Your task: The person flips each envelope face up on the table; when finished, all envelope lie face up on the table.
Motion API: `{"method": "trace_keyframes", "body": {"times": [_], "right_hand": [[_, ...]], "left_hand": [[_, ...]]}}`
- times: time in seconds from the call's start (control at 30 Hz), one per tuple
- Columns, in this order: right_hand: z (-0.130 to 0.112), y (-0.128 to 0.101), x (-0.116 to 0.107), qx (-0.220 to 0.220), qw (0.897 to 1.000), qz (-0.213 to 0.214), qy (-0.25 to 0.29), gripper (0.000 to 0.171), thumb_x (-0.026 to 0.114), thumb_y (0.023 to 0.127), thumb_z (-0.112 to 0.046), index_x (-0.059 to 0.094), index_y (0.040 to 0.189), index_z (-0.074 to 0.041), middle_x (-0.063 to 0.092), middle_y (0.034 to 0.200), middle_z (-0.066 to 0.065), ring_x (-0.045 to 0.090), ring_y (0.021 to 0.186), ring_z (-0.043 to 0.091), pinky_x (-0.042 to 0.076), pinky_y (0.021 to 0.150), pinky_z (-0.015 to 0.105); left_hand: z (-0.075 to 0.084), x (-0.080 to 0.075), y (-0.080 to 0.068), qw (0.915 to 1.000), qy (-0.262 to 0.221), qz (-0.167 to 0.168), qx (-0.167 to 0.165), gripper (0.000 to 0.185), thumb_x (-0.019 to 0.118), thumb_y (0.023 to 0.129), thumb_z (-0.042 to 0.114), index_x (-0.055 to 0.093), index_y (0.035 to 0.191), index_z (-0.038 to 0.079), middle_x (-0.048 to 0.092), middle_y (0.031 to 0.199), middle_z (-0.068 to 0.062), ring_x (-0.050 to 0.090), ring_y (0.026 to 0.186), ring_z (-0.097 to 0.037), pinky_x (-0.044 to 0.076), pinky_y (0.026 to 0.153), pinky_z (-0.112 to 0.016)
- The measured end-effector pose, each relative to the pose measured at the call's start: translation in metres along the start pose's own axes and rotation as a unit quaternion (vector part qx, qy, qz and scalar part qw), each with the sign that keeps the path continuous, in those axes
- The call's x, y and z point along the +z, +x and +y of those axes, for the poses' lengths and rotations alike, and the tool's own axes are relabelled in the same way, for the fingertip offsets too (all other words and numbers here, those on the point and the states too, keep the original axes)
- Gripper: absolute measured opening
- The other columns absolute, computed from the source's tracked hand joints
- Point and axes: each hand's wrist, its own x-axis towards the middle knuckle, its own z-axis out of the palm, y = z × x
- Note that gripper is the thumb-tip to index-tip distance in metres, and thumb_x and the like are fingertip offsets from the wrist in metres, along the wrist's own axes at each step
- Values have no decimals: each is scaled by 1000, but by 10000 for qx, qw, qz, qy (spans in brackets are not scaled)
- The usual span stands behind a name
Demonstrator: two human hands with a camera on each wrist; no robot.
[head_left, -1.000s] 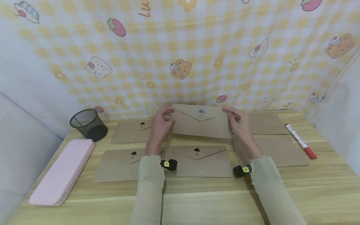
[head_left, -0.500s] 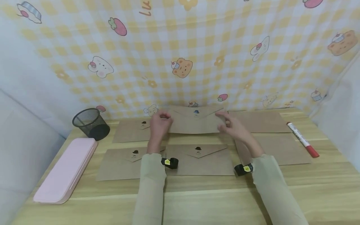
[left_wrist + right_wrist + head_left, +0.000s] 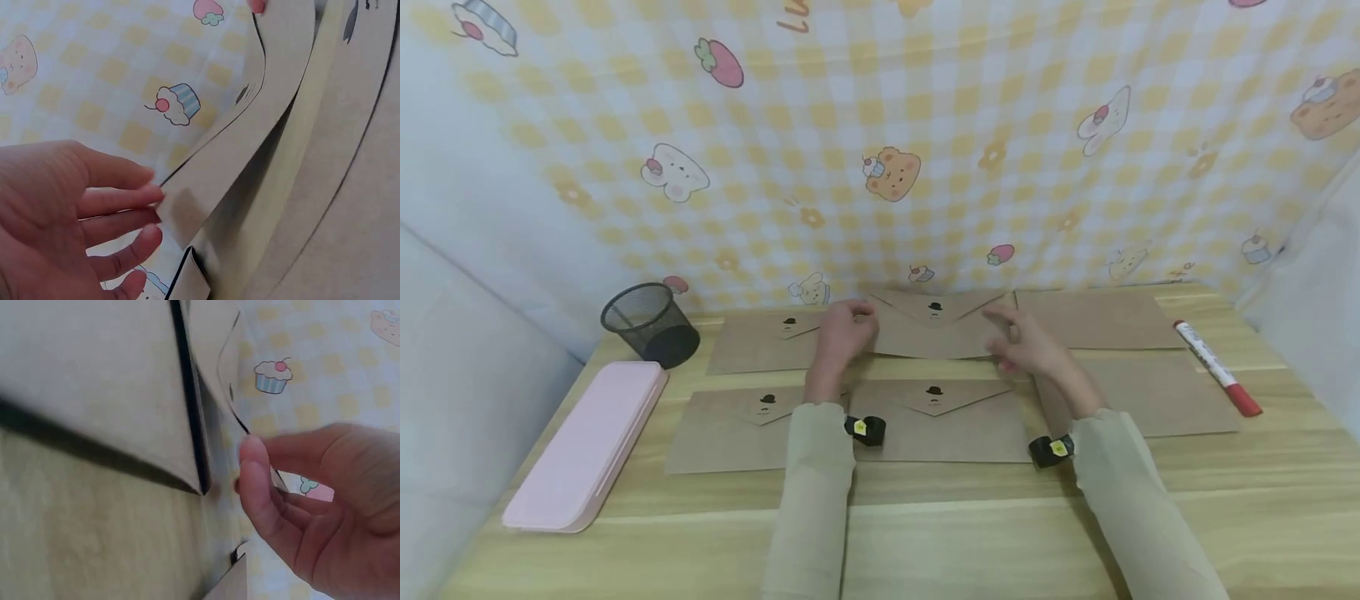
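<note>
A brown paper envelope (image 3: pixel 925 329) with a pointed flap and a printed black hat lies low at the back middle of the table, slightly bowed. My left hand (image 3: pixel 847 333) pinches its left end; in the left wrist view the fingertips (image 3: pixel 153 194) meet the envelope's corner, fingers only lightly bent. At the right end, my right hand (image 3: pixel 1026 337) pinches the edge between thumb and finger, as the right wrist view shows. Just in front lies another flapped envelope (image 3: pixel 943 433), and a further one (image 3: pixel 737 437) lies to its left, partly behind my left forearm.
An envelope (image 3: pixel 760 350) lies at back left; two plain-faced ones (image 3: pixel 1097 321) lie on the right. Further out are a red-capped marker (image 3: pixel 1217 367), a black mesh pen cup (image 3: pixel 651 325) and a pink case (image 3: pixel 587 446). A yellow checked cloth (image 3: pixel 820 150) hangs behind the table.
Both hands have brought the back-middle envelope down from its raised, tilted position to close over the table. The right hand has shifted inward along its edge. The head view has moved slightly.
</note>
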Motion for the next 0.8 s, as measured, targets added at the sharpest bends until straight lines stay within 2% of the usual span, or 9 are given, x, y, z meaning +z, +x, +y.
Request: {"method": "trace_keyframes", "body": {"times": [0.03,0.1,0.2,0.27,0.47,0.6,0.7,0.8], "right_hand": [[0,1,0,-100,9997,18,-206,61,62,87,-4,33,140,2,27,143,29,63,80,32,52,73,41],[1,2,-1,-299,9978,32,-598,67,68,83,-7,33,139,5,31,141,28,55,104,40,43,89,50],[1,3,-1,-555,9924,31,-1099,71,72,79,-10,35,136,10,36,139,28,30,128,45,24,102,56],[2,4,0,-572,9920,-56,-1124,70,72,81,-13,35,136,11,37,138,28,31,128,44,24,103,55],[1,4,3,-719,9910,-41,-1129,61,67,84,-12,39,132,12,42,134,28,35,125,43,25,103,52],[1,3,5,-753,9845,231,-1568,56,68,82,-8,44,129,11,47,130,28,40,122,43,28,102,52],[-2,2,5,-616,9771,391,-1997,55,69,83,-12,47,129,8,49,128,26,43,120,42,30,101,50],[-4,1,6,-294,9745,470,-2173,55,69,84,-16,47,129,7,50,128,26,44,118,43,32,100,51]], "left_hand": [[1,1,0,9999,101,-76,1,39,55,84,7,59,123,5,62,112,-11,50,69,-16,46,72,-31],[3,3,-1,9988,443,-188,11,46,57,82,5,55,127,5,61,116,-12,53,72,-18,45,75,-33],[4,6,-1,9933,1123,-248,109,54,65,77,4,53,130,5,59,122,-12,57,98,-23,39,92,-39],[5,7,-2,9884,1492,-268,80,56,70,75,6,54,129,5,52,132,-10,44,122,-30,28,102,-47],[5,11,-5,9814,1916,-123,57,56,75,71,6,58,125,7,56,127,-9,45,117,-33,28,99,-50],[6,18,-5,9753,2205,45,110,49,75,69,5,63,116,6,60,118,-11,46,109,-34,34,92,-47],[7,22,-4,9742,2255,102,38,43,72,69,2,64,111,6,60,112,-11,42,106,-33,35,90,-46],[8,25,-4,9721,2341,130,-61,42,70,70,2,64,112,7,59,109,-10,37,105,-32,34,89,-45]]}}
